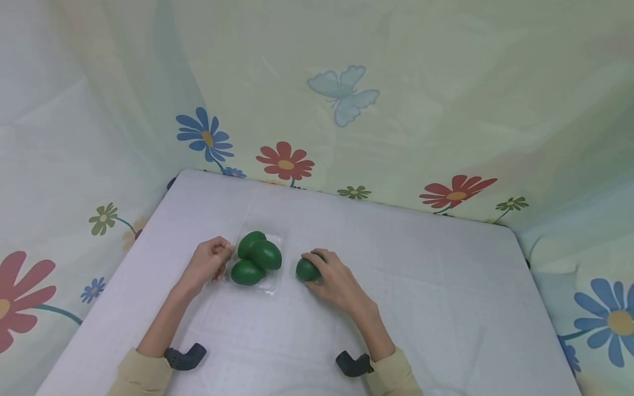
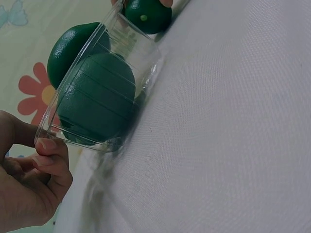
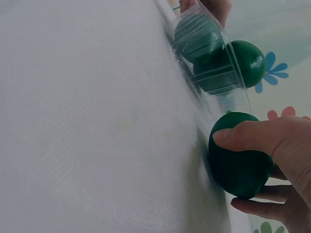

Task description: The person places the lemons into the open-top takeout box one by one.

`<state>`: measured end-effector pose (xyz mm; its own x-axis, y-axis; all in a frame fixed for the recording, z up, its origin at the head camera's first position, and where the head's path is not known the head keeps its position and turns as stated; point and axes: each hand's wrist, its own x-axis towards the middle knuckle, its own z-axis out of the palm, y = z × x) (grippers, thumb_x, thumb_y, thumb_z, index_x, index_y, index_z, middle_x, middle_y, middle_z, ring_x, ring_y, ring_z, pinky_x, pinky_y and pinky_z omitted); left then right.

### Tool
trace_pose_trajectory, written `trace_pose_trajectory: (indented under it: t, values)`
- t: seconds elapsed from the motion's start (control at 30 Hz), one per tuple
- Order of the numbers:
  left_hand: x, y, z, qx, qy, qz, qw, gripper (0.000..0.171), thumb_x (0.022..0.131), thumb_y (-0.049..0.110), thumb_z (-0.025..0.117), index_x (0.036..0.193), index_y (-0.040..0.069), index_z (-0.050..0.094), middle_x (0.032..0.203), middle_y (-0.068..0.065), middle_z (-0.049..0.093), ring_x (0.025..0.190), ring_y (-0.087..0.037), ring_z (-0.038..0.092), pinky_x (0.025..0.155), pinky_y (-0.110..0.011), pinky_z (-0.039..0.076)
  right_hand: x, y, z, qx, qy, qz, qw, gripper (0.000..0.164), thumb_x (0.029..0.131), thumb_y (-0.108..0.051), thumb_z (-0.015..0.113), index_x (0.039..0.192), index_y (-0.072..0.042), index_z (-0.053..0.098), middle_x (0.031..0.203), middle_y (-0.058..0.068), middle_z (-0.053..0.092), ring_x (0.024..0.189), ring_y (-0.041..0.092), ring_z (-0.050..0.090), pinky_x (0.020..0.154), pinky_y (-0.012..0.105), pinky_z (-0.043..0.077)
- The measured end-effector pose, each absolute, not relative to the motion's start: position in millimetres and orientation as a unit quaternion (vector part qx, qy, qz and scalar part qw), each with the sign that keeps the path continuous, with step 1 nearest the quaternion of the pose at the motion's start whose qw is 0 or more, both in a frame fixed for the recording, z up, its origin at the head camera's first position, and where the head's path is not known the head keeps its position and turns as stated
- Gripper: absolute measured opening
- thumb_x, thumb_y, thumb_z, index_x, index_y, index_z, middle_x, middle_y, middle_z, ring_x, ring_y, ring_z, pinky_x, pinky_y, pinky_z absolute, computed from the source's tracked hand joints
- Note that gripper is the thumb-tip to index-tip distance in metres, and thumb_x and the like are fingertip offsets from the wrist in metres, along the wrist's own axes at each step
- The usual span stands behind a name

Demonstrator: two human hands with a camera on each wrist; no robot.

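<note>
A clear plastic container (image 1: 271,281) sits on the table left of centre. Inside it lie three smooth, dark green oval fruits, the uppermost fruit (image 1: 267,255) resting over the others. My left hand (image 1: 204,265) pinches the container's rim at its left side; in the left wrist view the thumb and a finger meet on the rim (image 2: 43,127). To the right of the container, my right hand (image 1: 342,283) grips another green fruit (image 1: 305,270), thumb on one side and fingers on the other. In the right wrist view this fruit (image 3: 240,167) is at the table surface, near the container.
A white cloth covers the table (image 1: 421,275). Behind and beside it hang curtains (image 1: 421,82) printed with flowers and a butterfly. Each wrist wears a dark device, one on the left (image 1: 185,357) and one on the right (image 1: 353,364).
</note>
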<state>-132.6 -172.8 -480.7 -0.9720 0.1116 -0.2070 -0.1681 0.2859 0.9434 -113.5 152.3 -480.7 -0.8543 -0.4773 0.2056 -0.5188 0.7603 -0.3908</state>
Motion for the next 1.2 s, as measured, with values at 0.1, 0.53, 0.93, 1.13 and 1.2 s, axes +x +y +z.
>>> trace_pose_trajectory:
  t: [0.1, 0.53, 0.93, 1.13, 1.2]
  values:
    - [-132.6, -172.8, -480.6, -0.018, 0.79, 0.601, 0.118, 0.025, 0.105, 0.017, 0.059, 0.106, -0.008, 0.057, 0.064, -0.002, 0.05, 0.046, -0.011, 0.044, 0.042, -0.023, 0.038, -113.2, 152.3, -479.6, 0.262, -0.938, 0.223, 0.043, 0.06, 0.081, -0.014, 0.089, 0.135, -0.017, 0.063, 0.134, 0.011, 0.06, 0.121, 0.031, 0.062, 0.094, 0.048, 0.058]
    - [-131.9, -174.5, -482.4, -0.021, 0.792, 0.597, 0.122, 0.024, 0.105, 0.017, 0.058, 0.106, -0.007, 0.056, 0.064, -0.001, 0.05, 0.046, -0.011, 0.044, 0.042, -0.023, 0.038, -129.4, 146.0, -456.7, 0.29, -0.924, 0.239, 0.074, 0.063, 0.082, -0.012, 0.088, 0.138, -0.015, 0.06, 0.135, 0.011, 0.058, 0.123, 0.031, 0.061, 0.096, 0.043, 0.058]
    - [-134.8, -175.3, -482.7, -0.021, 0.787, 0.605, 0.119, 0.024, 0.105, 0.016, 0.058, 0.106, -0.008, 0.056, 0.063, -0.001, 0.049, 0.045, -0.01, 0.043, 0.042, -0.023, 0.037, -161.0, 118.4, -432.2, 0.304, -0.918, 0.243, 0.069, 0.061, 0.086, -0.016, 0.085, 0.14, -0.015, 0.059, 0.136, 0.01, 0.057, 0.124, 0.029, 0.058, 0.097, 0.04, 0.058]
    - [-135.8, -175.2, -485.6, -0.023, 0.786, 0.605, 0.124, 0.023, 0.105, 0.015, 0.057, 0.105, -0.008, 0.056, 0.062, -0.001, 0.049, 0.046, -0.01, 0.043, 0.042, -0.022, 0.037, -174.6, 102.2, -428.0, 0.304, -0.921, 0.241, 0.043, 0.06, 0.087, -0.018, 0.085, 0.141, -0.015, 0.059, 0.138, 0.011, 0.057, 0.127, 0.03, 0.057, 0.1, 0.041, 0.056]
    - [-135.6, -175.2, -485.8, -0.022, 0.787, 0.605, 0.124, 0.023, 0.105, 0.015, 0.057, 0.104, -0.008, 0.056, 0.062, -0.001, 0.049, 0.046, -0.01, 0.043, 0.042, -0.022, 0.037, -178.3, 97.6, -427.3, 0.306, -0.92, 0.241, 0.034, 0.059, 0.087, -0.018, 0.085, 0.14, -0.015, 0.059, 0.138, 0.012, 0.057, 0.127, 0.03, 0.057, 0.1, 0.042, 0.056]
